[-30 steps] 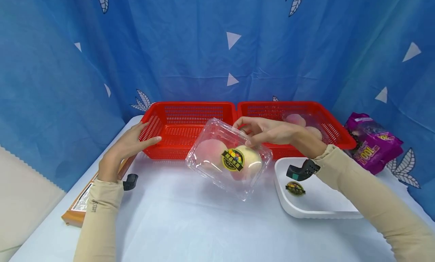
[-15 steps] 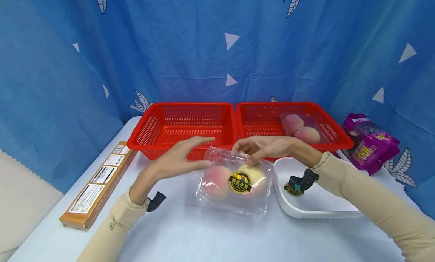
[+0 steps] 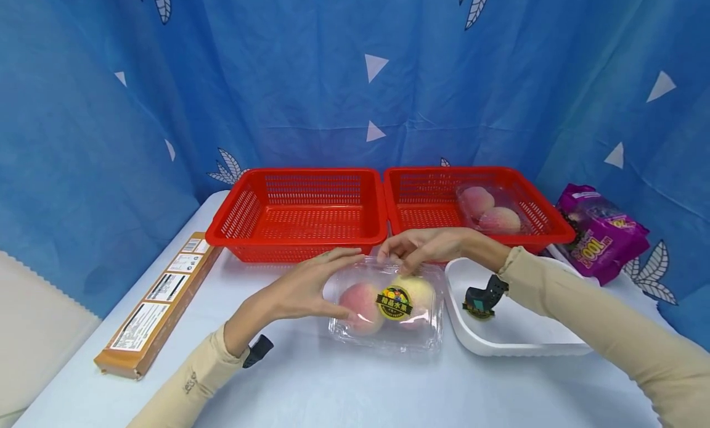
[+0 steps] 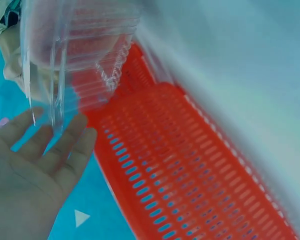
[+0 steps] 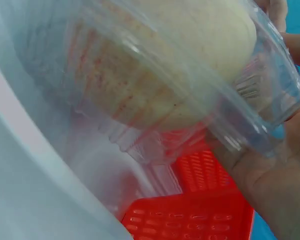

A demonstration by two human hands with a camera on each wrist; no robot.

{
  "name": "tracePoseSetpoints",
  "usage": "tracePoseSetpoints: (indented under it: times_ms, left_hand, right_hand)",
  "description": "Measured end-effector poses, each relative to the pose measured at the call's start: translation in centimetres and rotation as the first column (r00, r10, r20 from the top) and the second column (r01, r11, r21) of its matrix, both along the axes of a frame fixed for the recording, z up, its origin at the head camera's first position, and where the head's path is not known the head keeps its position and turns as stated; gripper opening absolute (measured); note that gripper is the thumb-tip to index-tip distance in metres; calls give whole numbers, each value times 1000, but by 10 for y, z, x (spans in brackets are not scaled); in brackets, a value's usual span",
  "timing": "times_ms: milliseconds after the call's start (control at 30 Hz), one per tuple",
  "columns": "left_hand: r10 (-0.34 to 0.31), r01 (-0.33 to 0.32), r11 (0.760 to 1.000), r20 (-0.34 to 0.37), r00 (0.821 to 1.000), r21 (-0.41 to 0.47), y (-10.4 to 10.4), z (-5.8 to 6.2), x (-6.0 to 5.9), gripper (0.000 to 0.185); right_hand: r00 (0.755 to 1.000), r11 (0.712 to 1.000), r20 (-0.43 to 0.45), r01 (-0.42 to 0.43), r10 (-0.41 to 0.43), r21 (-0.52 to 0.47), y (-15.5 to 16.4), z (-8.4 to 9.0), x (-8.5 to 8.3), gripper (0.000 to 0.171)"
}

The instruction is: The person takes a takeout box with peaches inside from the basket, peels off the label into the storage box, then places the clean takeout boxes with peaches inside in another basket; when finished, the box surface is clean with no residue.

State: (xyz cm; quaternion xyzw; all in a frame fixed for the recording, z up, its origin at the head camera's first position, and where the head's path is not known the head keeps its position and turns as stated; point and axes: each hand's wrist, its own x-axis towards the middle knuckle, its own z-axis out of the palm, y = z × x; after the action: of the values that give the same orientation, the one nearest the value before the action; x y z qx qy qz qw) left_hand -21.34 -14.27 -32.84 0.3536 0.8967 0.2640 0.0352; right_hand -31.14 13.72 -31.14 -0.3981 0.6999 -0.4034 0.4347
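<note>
Your two arms, in tan sleeves [image 3: 191, 382], reach in from the near side over the white counter [image 3: 310, 391]. Between your hands is a clear plastic box [image 3: 386, 333] with two peaches inside: a pink peach [image 3: 359, 308] on the left and a pale yellow peach [image 3: 423, 292] on the right. A round fruit sticker [image 3: 395, 302] sits on its lid. I can't tell if the box rests on the counter.

Your left hand [image 3: 310, 287] has its fingers mostly straight, at the left side of the box. Your right hand [image 3: 431, 244] pinches the far edge of the box.

Over on the left lies a long brown carton [image 3: 158, 308] with white labels. Just right of the clear box is a white tray [image 3: 532, 326], with your right arm above it.

Farther back, two red baskets stand side by side. The left basket [image 3: 299, 253] is in front of your left hand. The right basket [image 3: 424, 218] holds another clear box [image 3: 513, 200] with two peaches. Right of that is a purple bag [image 3: 607, 240]. A blue curtain [image 3: 310, 76] hangs behind it all.
</note>
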Motion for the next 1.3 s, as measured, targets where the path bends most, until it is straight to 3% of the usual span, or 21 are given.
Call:
tracePoseSetpoints:
  times_ms: [267, 367, 433, 533, 633, 733, 1067, 1300]
  left_hand:
    - [32, -31, 999, 34, 999, -8, -2, -10, -8, 96]
    - [41, -40, 999, 51, 998, -10, -2, -11, -10, 97]
    - [42, -41, 999, 55, 998, -14, -3, -11, -11, 97]
    - [53, -51, 998, 63, 997, -22, -3, -13, -12, 98]
    - [64, -62, 998, 79, 995, -22, -4, -16, -13, 99]
    - [76, -75, 997, 113, 991, -18, -4, -19, -14, 99]
    - [78, -81, 997, 209, 975, 5, -7, -30, -22, 97]
    - [76, -88, 996, 258, 963, 32, -8, -37, -26, 96]
  right_hand:
    - [996, 996, -72, 49, -43, 80, -3, 8, -2, 44]
    - [981, 992, -190, 66, -46, 104, -3, 13, 3, 43]
    - [951, 988, -305, 98, -59, 117, -4, 17, 8, 40]
    - [869, 976, -489, 164, -74, 142, -6, 19, 16, 37]
    - [810, 968, -582, 198, -72, 155, -8, 18, 21, 35]
    - [790, 966, -611, 199, -59, 163, -9, 15, 25, 37]
    - [771, 962, -637, 185, -14, 202, -9, 7, 27, 38]
    - [739, 963, -673, 197, -21, 186, -10, 4, 29, 37]
